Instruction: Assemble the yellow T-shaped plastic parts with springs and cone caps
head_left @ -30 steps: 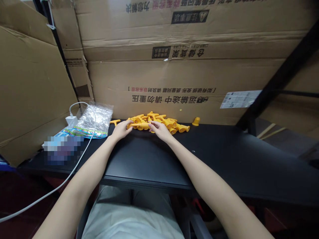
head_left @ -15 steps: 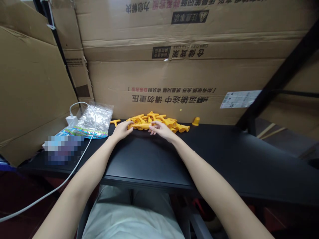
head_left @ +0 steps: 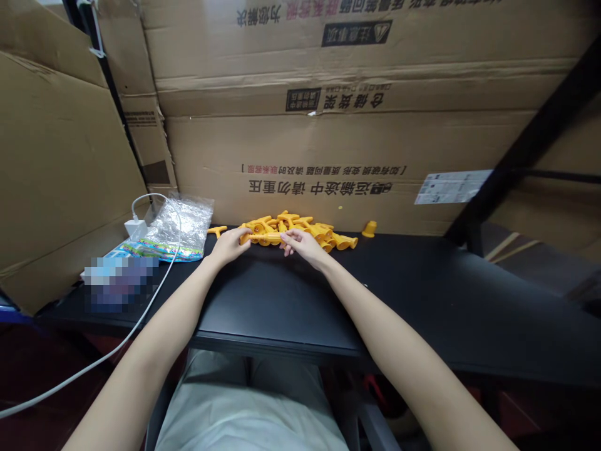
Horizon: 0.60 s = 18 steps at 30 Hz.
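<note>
A slim yellow plastic piece (head_left: 263,238) with a ridged shaft lies level between my hands, just in front of the pile. My left hand (head_left: 229,245) is closed on its left end. The fingers of my right hand (head_left: 303,245) pinch its right end, which they partly cover. Behind it spreads a heap of yellow plastic parts (head_left: 323,233), some T-shaped and some with flared, cup-like ends. One T-shaped yellow part (head_left: 217,230) rests apart, left of the heap. A small yellow cup-shaped part (head_left: 369,229) stands off to the right.
A clear plastic bag (head_left: 181,222) and a white charger plug (head_left: 136,228) sit at the left of the black table (head_left: 277,300). A white cable (head_left: 164,282) runs past my left arm over the table's edge. Cardboard (head_left: 328,144) walls the back and left.
My right fingers have shifted slightly left along the yellow piece and closed more on its right end. My left hand stays where it was.
</note>
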Motion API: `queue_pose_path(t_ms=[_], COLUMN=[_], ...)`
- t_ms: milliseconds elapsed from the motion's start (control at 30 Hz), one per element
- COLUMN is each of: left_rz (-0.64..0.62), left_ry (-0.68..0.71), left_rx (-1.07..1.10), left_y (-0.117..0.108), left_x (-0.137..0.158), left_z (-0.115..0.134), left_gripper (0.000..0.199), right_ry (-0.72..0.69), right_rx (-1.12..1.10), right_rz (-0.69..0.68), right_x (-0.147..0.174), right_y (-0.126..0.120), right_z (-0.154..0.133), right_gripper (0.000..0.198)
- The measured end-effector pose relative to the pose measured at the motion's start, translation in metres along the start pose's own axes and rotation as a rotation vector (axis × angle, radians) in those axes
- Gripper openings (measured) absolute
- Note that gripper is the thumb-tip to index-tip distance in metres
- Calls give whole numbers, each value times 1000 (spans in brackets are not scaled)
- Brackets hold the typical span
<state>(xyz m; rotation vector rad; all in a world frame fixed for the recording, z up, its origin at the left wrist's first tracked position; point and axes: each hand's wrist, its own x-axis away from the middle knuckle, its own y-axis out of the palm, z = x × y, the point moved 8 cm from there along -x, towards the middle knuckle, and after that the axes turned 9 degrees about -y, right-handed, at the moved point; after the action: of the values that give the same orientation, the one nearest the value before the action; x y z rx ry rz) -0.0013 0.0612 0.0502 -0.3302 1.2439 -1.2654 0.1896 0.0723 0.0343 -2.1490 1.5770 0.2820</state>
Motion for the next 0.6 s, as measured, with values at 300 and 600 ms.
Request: queue_pose_path(t_ms=[300, 600], left_rz=[-79, -124], left_ry=[-63, -94], left_rx=[-50, -47], left_y=[5, 6], left_x=[-3, -4], left_z=[-7, -11], left_gripper=[29, 26], right_ry=[-101, -169], right_rx=[10, 133], right_rz=[-38, -50], right_x=[-4, -3], right_y=[-1, -5], right_z=[8, 2], right_gripper=[43, 45])
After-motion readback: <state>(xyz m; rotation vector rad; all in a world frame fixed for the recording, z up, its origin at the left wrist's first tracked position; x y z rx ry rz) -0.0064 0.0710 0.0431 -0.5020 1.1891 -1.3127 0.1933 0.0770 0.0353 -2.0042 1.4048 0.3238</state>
